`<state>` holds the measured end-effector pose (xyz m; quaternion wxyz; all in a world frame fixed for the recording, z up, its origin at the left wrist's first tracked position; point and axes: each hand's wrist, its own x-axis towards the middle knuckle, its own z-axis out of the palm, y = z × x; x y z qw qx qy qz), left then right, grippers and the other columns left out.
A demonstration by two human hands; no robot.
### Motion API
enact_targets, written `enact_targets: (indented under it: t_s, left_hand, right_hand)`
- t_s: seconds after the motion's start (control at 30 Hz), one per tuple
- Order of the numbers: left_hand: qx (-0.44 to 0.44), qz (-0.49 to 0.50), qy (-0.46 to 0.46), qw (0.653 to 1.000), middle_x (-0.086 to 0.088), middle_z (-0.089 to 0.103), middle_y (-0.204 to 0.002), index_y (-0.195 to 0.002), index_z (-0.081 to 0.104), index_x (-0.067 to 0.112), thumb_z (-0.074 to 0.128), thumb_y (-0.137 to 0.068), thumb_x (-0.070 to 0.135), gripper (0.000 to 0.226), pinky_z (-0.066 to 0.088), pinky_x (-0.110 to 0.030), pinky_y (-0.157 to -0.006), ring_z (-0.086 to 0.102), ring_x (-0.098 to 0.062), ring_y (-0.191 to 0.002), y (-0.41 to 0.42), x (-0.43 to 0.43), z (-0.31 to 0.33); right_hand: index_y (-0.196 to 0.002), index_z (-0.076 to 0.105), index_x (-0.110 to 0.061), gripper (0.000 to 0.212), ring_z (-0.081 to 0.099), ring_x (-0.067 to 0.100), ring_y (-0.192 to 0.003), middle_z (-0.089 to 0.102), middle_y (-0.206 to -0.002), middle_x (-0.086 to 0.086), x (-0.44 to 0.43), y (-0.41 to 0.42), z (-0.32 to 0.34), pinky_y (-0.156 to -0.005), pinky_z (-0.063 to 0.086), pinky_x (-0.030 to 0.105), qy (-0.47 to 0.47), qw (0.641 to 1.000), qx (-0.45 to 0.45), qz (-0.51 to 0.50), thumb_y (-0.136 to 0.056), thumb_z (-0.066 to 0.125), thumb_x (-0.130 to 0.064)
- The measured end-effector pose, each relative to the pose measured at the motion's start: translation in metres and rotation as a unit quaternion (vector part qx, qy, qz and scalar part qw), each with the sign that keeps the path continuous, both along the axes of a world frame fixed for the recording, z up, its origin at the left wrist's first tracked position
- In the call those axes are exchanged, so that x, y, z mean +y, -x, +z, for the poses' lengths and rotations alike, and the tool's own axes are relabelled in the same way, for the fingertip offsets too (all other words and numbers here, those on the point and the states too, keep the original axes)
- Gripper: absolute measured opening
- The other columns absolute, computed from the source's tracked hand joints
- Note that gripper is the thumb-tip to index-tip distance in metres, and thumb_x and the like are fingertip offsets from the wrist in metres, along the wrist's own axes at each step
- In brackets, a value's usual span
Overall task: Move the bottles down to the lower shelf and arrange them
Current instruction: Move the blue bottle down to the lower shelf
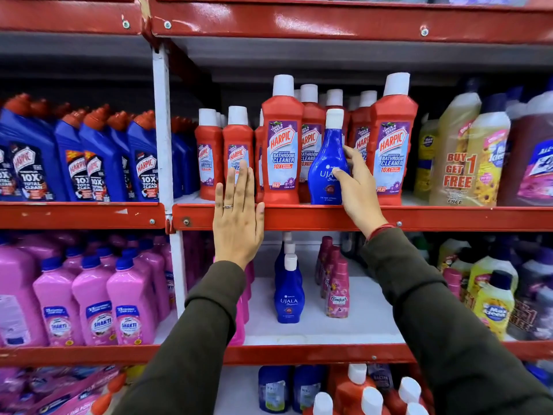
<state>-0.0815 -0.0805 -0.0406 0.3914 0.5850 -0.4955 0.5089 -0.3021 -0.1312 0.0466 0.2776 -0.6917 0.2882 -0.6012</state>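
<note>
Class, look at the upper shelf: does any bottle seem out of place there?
Yes. One blue bottle stands among the red cleaner bottles, held by the right hand. Its matching blue bottles stand on the lower shelf.

A blue plastic Ujala bottle with a white cap (328, 163) stands upright at the front edge of the upper red metal shelf (449, 217), between red Harpic bottles. On the lower white shelf (368, 322) a row of the same blue white-capped bottles (288, 295) stands upright, one behind another, just beside a row of pink Comfort bottles.
</note>
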Motion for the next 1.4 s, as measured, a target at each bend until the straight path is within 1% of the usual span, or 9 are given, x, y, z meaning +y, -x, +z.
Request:
enact_targets:
  t_s: [0.2, 0.5, 0.7, 0.87, 1.0, 1.13, 1.23, 1.3, 1.4]
  left_hand:
    - [-0.002, -0.008, -0.005, 1.0, -0.01, 0.011, -0.174, -0.165, 0.004, 0.009, 0.009, -0.112, 0.037, 0.06, -0.007, -0.04, -0.131, -0.016, -0.016, -0.16, -0.001, -0.001, -0.001]
    - [0.008, -0.019, -0.017, 1.0, -0.004, -0.001, -0.173, -0.165, 0.007, 0.008, 0.01, -0.112, 0.036, 0.061, -0.005, -0.04, -0.132, -0.015, -0.015, -0.16, 0.0, 0.004, -0.001]
    - [0.03, -0.055, 0.002, 0.998, -0.005, 0.0, -0.173, -0.165, 0.006, 0.007, 0.027, -0.11, 0.028, 0.063, -0.008, -0.039, -0.131, 0.001, -0.022, -0.161, 0.007, 0.026, -0.027]
    - [0.065, -0.043, -0.017, 0.997, -0.013, 0.012, -0.173, -0.165, 0.01, 0.004, 0.03, -0.107, 0.026, 0.065, -0.009, -0.04, -0.131, -0.01, -0.018, -0.161, 0.001, 0.039, -0.078]
    - [0.092, -0.036, -0.044, 0.994, -0.016, 0.017, -0.171, -0.163, 0.015, 0.0, 0.034, -0.105, 0.025, 0.065, -0.009, -0.038, -0.131, -0.014, -0.016, -0.161, -0.004, 0.042, -0.126]
    - [0.104, -0.031, -0.087, 0.99, -0.02, 0.018, -0.17, -0.163, 0.01, 0.001, 0.031, -0.106, 0.027, 0.067, -0.01, -0.038, -0.131, -0.014, -0.018, -0.161, -0.009, 0.044, -0.173]
    - [0.127, -0.027, -0.109, 0.986, -0.021, 0.019, -0.169, -0.162, 0.012, -0.002, 0.031, -0.105, 0.027, 0.067, -0.011, -0.037, -0.13, -0.015, -0.017, -0.161, -0.014, 0.047, -0.203]
    - [0.126, -0.012, -0.12, 0.985, -0.02, 0.015, -0.17, -0.163, 0.007, -0.001, 0.031, -0.105, 0.027, 0.069, -0.011, -0.038, -0.13, -0.016, -0.019, -0.161, -0.016, 0.048, -0.221]
    - [0.119, -0.01, -0.138, 0.983, -0.011, -0.013, -0.173, -0.164, -0.008, 0.007, 0.029, -0.106, 0.029, 0.072, -0.009, -0.039, -0.131, -0.015, -0.021, -0.161, -0.019, 0.047, -0.243]
  right_hand:
    - [-0.148, 0.046, -0.02, 0.049, 0.054, 0.02, -0.132, 0.053, -0.146, 0.005, 0.01, 0.001, 0.012, -0.109, 0.05, 0.044, 0.023, 0.999, -0.04, -0.003, -0.099, 0.051, -0.017]
    - [-0.149, 0.045, -0.017, 0.047, 0.056, 0.014, -0.129, 0.053, -0.147, 0.003, 0.035, 0.003, -0.002, -0.093, 0.055, 0.018, 0.03, 0.996, -0.071, 0.039, -0.103, 0.051, -0.016]
    - [-0.147, 0.049, -0.019, 0.051, 0.054, 0.016, -0.135, 0.056, -0.147, 0.001, 0.054, 0.001, -0.05, -0.115, 0.044, 0.045, 0.024, 0.996, -0.064, 0.057, -0.096, 0.054, -0.019]
    - [-0.147, 0.049, -0.018, 0.052, 0.052, 0.011, -0.136, 0.056, -0.148, -0.003, 0.068, -0.004, -0.108, -0.119, 0.039, 0.041, 0.01, 0.997, -0.035, 0.075, -0.095, 0.054, -0.014]
    - [-0.149, 0.047, -0.02, 0.054, 0.05, 0.013, -0.14, 0.053, -0.15, -0.002, 0.071, -0.015, -0.157, -0.119, 0.038, 0.045, -0.02, 0.996, -0.002, 0.091, -0.095, 0.055, -0.019]
    - [-0.149, 0.045, -0.02, 0.05, 0.053, 0.004, -0.13, 0.055, -0.139, -0.002, 0.075, -0.023, -0.198, -0.113, 0.043, 0.039, -0.034, 0.995, 0.052, 0.08, -0.099, 0.052, -0.018]
    - [-0.148, 0.045, -0.019, 0.047, 0.053, 0.008, -0.129, 0.054, -0.138, -0.003, 0.07, -0.026, -0.221, -0.11, 0.046, 0.042, -0.049, 0.993, 0.078, 0.073, -0.102, 0.051, -0.019]
    - [-0.149, 0.045, -0.018, 0.046, 0.051, 0.011, -0.132, 0.052, -0.141, -0.002, 0.066, -0.026, -0.233, -0.111, 0.046, 0.043, -0.063, 0.992, 0.085, 0.064, -0.103, 0.051, -0.018]
    - [-0.148, 0.044, -0.019, 0.045, 0.05, 0.009, -0.134, 0.05, -0.142, -0.005, 0.057, -0.025, -0.248, -0.113, 0.045, 0.042, -0.097, 0.99, 0.087, 0.054, -0.104, 0.052, -0.016]
